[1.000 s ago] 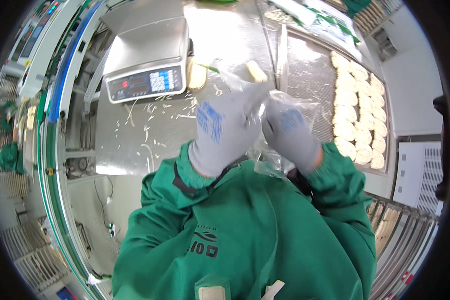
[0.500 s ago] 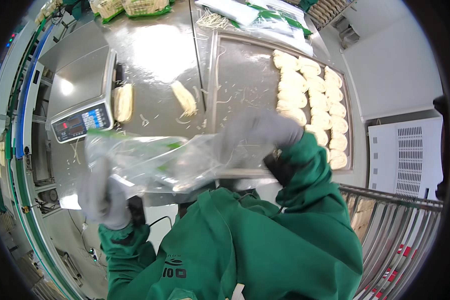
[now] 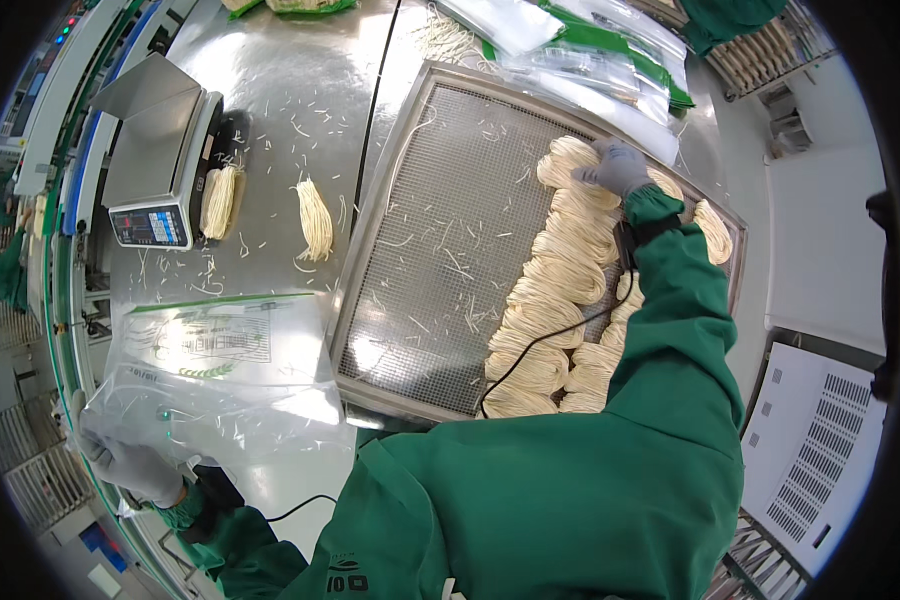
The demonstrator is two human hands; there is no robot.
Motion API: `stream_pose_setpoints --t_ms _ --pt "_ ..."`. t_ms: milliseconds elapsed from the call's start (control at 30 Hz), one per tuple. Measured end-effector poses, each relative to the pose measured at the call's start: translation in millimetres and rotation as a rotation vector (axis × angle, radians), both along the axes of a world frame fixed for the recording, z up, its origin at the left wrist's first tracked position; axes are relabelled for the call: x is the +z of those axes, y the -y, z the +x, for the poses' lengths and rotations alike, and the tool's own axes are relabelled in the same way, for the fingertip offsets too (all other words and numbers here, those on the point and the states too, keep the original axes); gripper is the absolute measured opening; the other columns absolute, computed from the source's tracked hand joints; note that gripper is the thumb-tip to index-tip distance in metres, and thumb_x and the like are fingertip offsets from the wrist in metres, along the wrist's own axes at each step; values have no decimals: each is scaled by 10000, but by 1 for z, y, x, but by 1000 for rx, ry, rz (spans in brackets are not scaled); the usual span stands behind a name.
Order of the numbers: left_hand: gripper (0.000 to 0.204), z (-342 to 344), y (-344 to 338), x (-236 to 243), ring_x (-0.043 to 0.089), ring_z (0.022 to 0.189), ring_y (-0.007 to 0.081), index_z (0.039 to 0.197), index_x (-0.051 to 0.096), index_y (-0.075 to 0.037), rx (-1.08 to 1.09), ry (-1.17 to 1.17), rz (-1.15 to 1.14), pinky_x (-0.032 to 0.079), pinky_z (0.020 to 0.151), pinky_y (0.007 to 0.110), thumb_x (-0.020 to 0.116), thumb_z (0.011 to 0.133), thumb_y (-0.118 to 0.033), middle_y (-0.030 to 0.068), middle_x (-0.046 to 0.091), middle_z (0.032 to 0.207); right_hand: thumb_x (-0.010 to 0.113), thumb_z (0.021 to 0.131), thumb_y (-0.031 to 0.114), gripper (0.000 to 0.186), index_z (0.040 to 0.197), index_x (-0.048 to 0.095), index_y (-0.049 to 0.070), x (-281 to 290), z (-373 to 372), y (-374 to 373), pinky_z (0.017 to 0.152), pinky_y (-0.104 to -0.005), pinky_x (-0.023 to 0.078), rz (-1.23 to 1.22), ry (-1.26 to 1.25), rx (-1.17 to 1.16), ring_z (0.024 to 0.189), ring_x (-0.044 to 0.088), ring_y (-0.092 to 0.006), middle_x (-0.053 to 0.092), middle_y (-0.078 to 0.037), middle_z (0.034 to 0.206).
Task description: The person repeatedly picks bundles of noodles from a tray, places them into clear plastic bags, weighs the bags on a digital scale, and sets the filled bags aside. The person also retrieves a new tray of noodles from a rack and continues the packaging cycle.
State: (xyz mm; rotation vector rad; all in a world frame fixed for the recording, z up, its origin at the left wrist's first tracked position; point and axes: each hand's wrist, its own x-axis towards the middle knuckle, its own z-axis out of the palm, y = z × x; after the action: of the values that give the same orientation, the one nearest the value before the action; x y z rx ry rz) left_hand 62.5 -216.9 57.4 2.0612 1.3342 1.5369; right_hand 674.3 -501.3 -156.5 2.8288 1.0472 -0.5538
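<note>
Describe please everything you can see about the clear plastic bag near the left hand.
The clear plastic bag is a thin, glossy film pouch with a green stripe along its far edge and green printing on its face. It looks empty and lies nearly flat, slightly rumpled, on the steel table, between the scale and the mesh tray. The gloved left hand grips its near corner.
</note>
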Motion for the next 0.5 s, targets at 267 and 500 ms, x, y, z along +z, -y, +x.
stream_pose_setpoints --t_ms 267,500 --pt "296 46 27 13 393 640 27 1204 572 80 -108 -194 49 328 532 181 411 967 6 55 646 1156 714 741 591 762 1212 572 9 -18 -38 46 912 -427 457 171 -354 208 1082 580 -385 645 -210 1104" --pt "343 51 37 16 433 692 12 1232 539 108 -268 -131 -15 365 604 142 394 923 68 88 622 1177 723 682 623 787 1186 579 36 -1 -104 52 956 -441 413 179 -132 151 1173 488 -413 595 -206 1161"
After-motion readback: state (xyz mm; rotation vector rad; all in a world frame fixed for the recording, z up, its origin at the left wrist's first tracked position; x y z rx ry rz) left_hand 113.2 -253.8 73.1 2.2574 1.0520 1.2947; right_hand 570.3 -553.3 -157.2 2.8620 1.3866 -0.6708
